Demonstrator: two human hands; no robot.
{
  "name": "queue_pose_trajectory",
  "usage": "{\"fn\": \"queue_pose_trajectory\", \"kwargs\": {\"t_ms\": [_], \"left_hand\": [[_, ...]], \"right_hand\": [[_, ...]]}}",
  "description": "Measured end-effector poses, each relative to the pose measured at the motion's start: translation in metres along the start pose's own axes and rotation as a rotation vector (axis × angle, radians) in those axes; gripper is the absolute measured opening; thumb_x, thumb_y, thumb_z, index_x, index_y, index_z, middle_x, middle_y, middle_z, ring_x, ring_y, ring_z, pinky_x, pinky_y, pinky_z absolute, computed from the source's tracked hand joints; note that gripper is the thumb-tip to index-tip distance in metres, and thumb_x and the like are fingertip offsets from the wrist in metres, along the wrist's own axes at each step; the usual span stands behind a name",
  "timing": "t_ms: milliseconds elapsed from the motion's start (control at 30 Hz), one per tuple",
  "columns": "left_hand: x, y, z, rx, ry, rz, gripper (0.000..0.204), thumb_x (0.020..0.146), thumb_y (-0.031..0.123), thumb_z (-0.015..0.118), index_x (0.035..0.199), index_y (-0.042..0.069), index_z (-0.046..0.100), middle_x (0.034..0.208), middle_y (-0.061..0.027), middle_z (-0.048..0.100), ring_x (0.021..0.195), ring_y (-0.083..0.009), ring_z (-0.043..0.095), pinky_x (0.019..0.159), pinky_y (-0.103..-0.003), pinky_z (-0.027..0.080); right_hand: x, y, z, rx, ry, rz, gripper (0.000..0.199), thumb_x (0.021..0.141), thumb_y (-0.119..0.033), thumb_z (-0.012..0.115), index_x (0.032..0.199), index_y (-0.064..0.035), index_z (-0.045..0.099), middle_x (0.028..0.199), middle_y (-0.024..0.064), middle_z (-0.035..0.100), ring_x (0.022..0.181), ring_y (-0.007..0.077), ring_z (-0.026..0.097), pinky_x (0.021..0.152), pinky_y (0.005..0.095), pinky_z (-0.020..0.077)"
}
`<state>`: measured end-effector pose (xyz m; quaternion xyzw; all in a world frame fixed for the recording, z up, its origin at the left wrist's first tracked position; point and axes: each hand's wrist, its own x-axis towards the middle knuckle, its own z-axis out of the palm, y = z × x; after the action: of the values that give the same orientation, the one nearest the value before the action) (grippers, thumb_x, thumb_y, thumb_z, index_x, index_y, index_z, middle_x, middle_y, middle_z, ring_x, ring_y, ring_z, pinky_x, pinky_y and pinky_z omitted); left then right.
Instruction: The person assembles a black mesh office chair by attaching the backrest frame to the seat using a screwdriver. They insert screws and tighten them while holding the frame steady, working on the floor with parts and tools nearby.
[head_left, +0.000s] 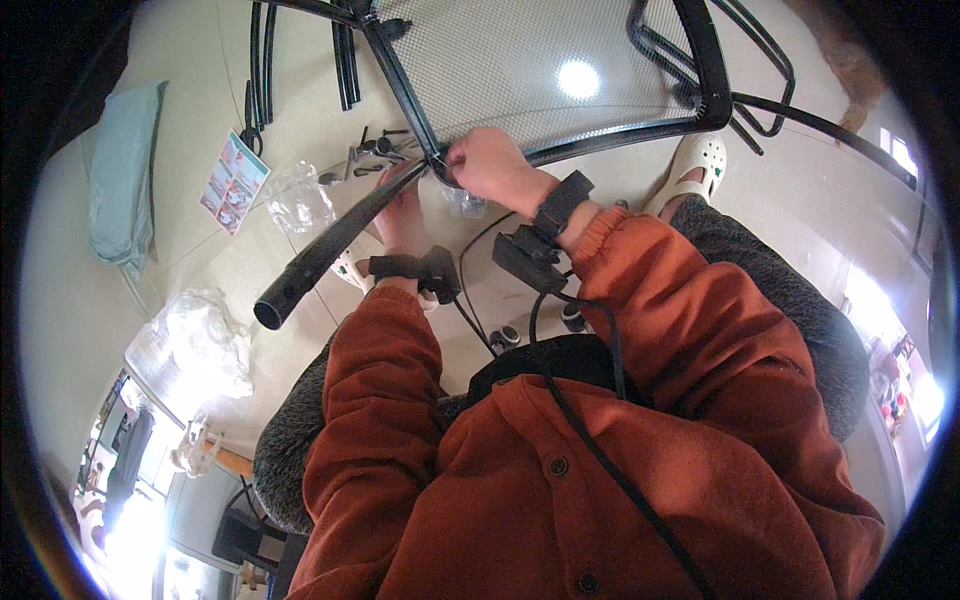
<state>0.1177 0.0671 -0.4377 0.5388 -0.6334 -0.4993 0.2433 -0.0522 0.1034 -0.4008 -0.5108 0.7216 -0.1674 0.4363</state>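
A black metal frame with grey mesh (530, 75) stretched across it stands in front of me. From its near left corner a thick black tube (340, 240) slants toward me on the left, its hollow end lowest. My right hand (490, 165) is closed at that corner joint, fingertips pressed together against it; what they pinch is hidden. Beneath the tube, my left hand (400, 212) reaches up close to the same corner. The tube covers part of its fingers, so their grip does not show.
Loose bolts and small black hardware (375, 148) lie left of the corner, near a clear plastic bag (300, 200) and a printed instruction sheet (235, 182). Black tubes (345, 65) and a grey-blue wrapped bundle (127, 175) lie farther left. Crumpled plastic (195, 345) is nearer me. A cable (590, 430) hangs down my front.
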Motion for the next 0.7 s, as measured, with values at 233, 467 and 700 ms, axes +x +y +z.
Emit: {"fn": "queue_pose_trajectory", "kwargs": {"t_ms": [233, 467, 700], "left_hand": [[0.003, 0.008, 0.0, -0.057, -0.077, -0.111, 0.011, 0.085, 0.003, 0.056, 0.095, -0.001, 0.06, 0.094, -0.0052, 0.061, 0.084, -0.0127, 0.056, 0.077, -0.026, 0.045], [0.002, -0.002, 0.005, 0.134, -0.021, 0.037, 0.024, 0.087, 0.019, 0.052, 0.095, -0.001, 0.063, 0.085, -0.0094, 0.066, 0.079, -0.017, 0.06, 0.073, -0.03, 0.045], [-0.002, 0.003, 0.011, 0.081, -0.012, -0.075, 0.025, 0.089, 0.021, 0.05, 0.09, -0.001, 0.062, 0.079, -0.0095, 0.066, 0.075, -0.018, 0.062, 0.07, -0.03, 0.047]], "right_hand": [[0.003, 0.01, -0.008, 0.162, -0.085, -0.026, 0.019, 0.069, -0.021, 0.062, 0.081, -0.0066, 0.068, 0.068, 0.0148, 0.062, 0.061, 0.028, 0.061, 0.061, 0.0346, 0.048], [-0.001, 0.01, -0.008, 0.17, -0.029, -0.029, 0.018, 0.068, -0.021, 0.065, 0.079, -0.0078, 0.069, 0.066, 0.013, 0.062, 0.059, 0.0265, 0.06, 0.059, 0.0337, 0.0476], [0.001, 0.008, 0.002, 0.008, 0.088, -0.068, 0.014, 0.068, -0.017, 0.061, 0.076, -0.0086, 0.068, 0.067, 0.0139, 0.062, 0.064, 0.0312, 0.06, 0.059, 0.0384, 0.0473]]}}
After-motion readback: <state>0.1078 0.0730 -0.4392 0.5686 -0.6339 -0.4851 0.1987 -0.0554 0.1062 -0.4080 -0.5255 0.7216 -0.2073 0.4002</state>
